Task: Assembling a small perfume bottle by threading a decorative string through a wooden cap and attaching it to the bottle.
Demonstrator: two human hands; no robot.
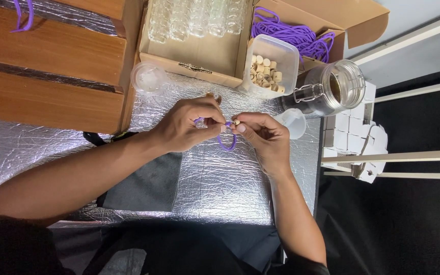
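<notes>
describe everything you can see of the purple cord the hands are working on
The thin purple cord looks like a soft, round string. It hangs in a small U-shaped loop below the fingertips, over the crinkled silver foil table cover. The left hand pinches one end and the right hand pinches the other, where a small pale cork-like piece sits at the cord. The loop hangs slack; whether it touches the foil cannot be told.

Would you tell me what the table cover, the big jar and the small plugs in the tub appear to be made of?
Table cover: crinkled silvery foil, shiny and quilted-looking. Big jar: clear glass, it seems, with a wire clasp. Small plugs: pale tan, matte, probably cork or wood, in a clear plastic tub.
</notes>
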